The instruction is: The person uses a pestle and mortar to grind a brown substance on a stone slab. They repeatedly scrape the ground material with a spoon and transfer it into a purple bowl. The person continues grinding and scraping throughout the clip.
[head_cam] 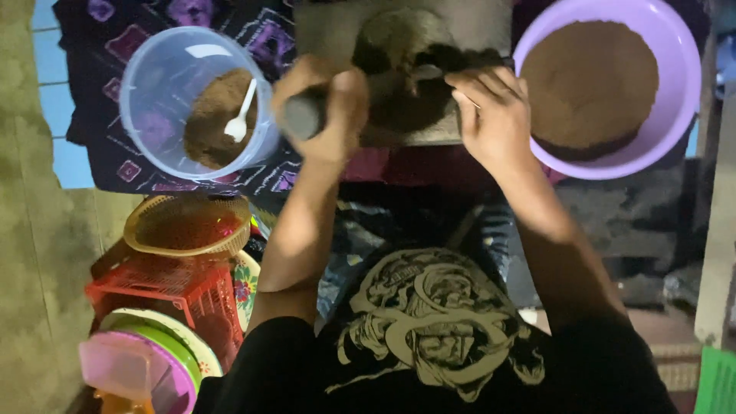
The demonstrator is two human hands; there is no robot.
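Head | grinding slab [475,27] on patterned cloth [100,100], tiled floor [54,69] | left hand [326,107] fingers clenched on roller [300,115] | right hand [494,115] fingers released

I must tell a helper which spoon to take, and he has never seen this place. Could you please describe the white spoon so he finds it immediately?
Look at the clear plastic bowl on the dark patterned cloth, beyond the left hand. A heap of brown powder lies inside it, and the white spoon rests on that heap. It is the only white thing among the bowls.
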